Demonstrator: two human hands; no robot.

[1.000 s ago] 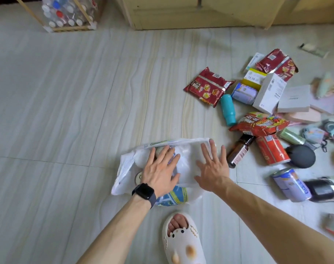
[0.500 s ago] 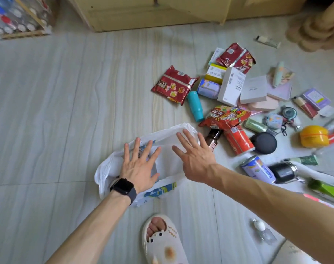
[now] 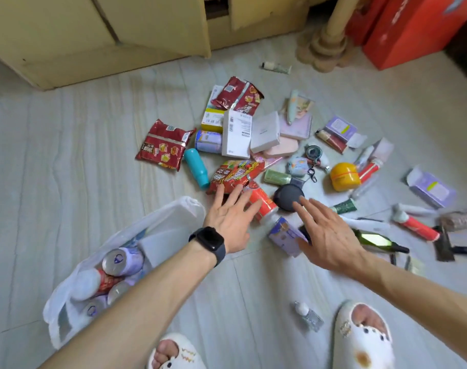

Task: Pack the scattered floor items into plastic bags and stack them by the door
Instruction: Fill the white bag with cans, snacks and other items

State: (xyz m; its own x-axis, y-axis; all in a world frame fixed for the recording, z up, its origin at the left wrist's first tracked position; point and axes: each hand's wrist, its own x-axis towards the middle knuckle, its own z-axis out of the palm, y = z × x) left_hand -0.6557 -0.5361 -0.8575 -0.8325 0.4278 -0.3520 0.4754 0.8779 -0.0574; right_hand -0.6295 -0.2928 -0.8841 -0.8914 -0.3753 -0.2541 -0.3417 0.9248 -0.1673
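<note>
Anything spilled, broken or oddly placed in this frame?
Nothing looks spilled or broken. One small clear bottle lies apart from the pile, near the slippered foot. The plastic bag lies open on the floor with cans inside.

Bag point(image 3: 174, 222): thin translucent white plastic, crinkled
Cans point(image 3: 120, 261): shiny metal
Snack packets point(image 3: 163, 145): glossy red foil
Floor point(image 3: 67, 155): smooth pale tile
Boxes point(image 3: 236, 134): matt white card
Cabinet point(image 3: 94, 35): matt cream-painted wood

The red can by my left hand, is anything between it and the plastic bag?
Nothing visible. The red can lies just beyond the left hand, fingers spread above it. Between it and the white plastic bag is bare floor, and the bag's mouth faces that way.
</note>
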